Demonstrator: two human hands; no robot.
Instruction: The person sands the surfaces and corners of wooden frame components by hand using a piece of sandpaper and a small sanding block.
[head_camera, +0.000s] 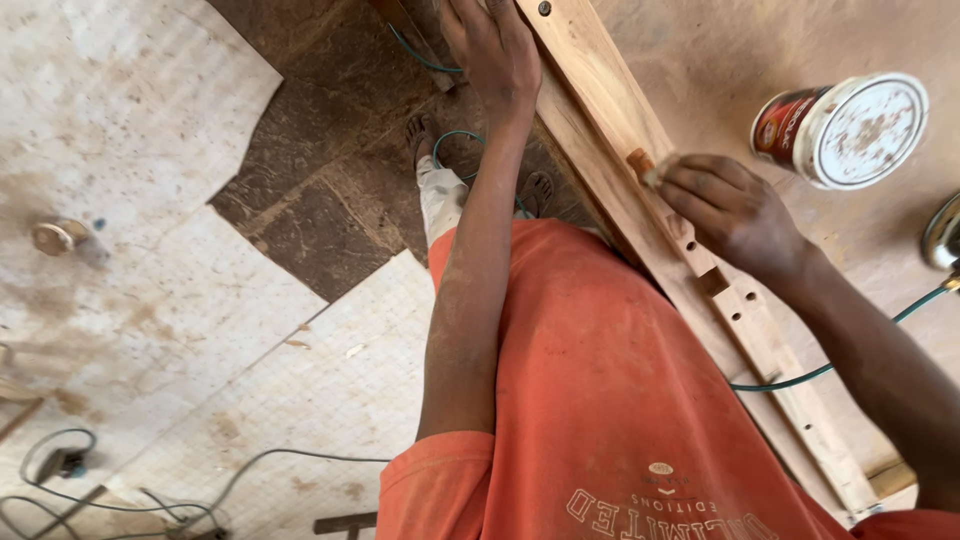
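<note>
A long pale wooden rail (600, 110) with cut slots runs diagonally from the top middle to the bottom right, lying on a dusty brown bench top (730, 50). My left hand (492, 55) reaches forward and rests, fingers spread, against the rail's left edge near the top. My right hand (735, 215) lies on the rail further down, pinching a small pale pad with a brown end (645, 166) against the wood. My orange shirt (600, 400) fills the lower middle of the view.
A tin can with a stained white lid (845, 130) lies on its side on the bench at the right. A green cable (800, 375) passes under the rail. On the floor to the left lie pale sheets (130, 150) and grey cables (120, 490). My feet (425, 135) stand by the bench.
</note>
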